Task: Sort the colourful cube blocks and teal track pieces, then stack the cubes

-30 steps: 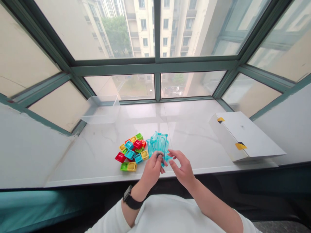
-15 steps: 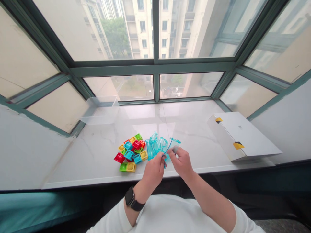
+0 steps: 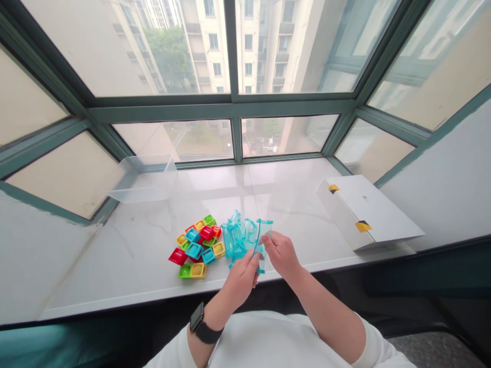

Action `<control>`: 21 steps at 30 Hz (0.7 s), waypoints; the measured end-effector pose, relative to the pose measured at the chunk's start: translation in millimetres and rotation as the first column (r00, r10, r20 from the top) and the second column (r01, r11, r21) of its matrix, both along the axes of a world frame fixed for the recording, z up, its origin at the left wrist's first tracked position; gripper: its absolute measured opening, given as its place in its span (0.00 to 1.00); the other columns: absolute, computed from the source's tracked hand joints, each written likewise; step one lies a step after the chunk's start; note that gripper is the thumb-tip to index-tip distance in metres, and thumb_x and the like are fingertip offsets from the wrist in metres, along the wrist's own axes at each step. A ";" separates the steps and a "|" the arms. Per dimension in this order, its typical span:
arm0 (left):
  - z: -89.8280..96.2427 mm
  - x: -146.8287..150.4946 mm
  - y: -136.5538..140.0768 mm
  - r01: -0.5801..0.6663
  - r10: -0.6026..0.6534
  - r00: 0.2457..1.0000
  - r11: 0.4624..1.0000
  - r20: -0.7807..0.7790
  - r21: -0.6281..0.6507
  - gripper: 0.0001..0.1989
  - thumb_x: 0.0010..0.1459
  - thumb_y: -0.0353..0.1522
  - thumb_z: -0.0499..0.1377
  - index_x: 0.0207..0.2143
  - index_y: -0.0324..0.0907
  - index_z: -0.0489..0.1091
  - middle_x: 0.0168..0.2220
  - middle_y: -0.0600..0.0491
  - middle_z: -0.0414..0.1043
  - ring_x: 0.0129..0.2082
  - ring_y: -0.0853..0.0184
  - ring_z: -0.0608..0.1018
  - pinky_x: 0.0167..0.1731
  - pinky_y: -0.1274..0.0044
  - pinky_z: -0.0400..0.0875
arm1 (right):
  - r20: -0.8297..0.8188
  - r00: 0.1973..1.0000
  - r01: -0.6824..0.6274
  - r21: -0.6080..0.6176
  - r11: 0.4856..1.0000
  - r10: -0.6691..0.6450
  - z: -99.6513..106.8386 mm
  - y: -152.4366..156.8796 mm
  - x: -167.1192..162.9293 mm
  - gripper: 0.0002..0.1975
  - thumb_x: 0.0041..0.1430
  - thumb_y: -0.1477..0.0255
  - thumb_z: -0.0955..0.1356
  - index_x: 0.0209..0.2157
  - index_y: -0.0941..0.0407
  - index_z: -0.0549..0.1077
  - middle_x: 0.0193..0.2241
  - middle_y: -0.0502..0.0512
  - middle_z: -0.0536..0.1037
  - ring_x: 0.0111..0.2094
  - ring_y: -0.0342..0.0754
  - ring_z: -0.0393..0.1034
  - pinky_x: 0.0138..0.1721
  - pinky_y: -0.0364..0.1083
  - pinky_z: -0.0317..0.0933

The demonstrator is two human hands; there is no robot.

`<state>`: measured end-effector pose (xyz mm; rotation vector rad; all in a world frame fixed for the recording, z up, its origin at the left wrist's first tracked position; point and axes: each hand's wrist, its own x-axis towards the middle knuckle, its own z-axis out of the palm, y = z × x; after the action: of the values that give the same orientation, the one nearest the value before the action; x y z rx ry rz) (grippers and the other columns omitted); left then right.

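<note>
Between my two hands is a clear blue plastic panel (image 3: 265, 228) with small tabs at its ends, held upright above the sill's front part. My left hand (image 3: 242, 276) grips its lower near side, and a watch is on that wrist. My right hand (image 3: 282, 252) pinches its right side, the fingertips partly hidden behind it. Just beyond my left hand lies a heap of similar clear blue plastic pieces (image 3: 235, 236). To the left of that heap is a pile of small square plastic blocks (image 3: 195, 250) in red, yellow, green and blue.
A clear plastic bin (image 3: 146, 191) stands at the back left of the white marble-look sill (image 3: 126, 255). On the right lies a white box (image 3: 372, 209) with yellow and black tabs. Green-framed windows (image 3: 215, 111) enclose the back and sides.
The panel has turned, showing more of its face and lower tab. My hands have shifted slightly, still holding it. The whole view has moved a little to the right.
</note>
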<state>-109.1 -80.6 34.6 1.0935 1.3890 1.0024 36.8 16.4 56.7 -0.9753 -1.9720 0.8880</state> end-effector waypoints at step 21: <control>-17.6 4.1 30.8 -0.207 0.218 0.943 0.976 0.252 -0.070 0.32 0.61 0.57 0.60 0.53 0.41 0.70 0.37 0.48 0.76 0.37 0.61 0.79 0.35 0.72 0.75 | 0.004 1.000 0.004 -0.027 1.000 -0.004 -42.1 -18.8 7.4 0.25 0.60 0.73 0.72 0.59 0.49 0.74 0.46 0.57 0.76 0.46 0.54 0.73 0.42 0.52 0.74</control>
<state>-105.0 -49.8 17.0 0.7600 1.3249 1.2195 44.2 -2.4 14.6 -0.9971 -1.9651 0.9135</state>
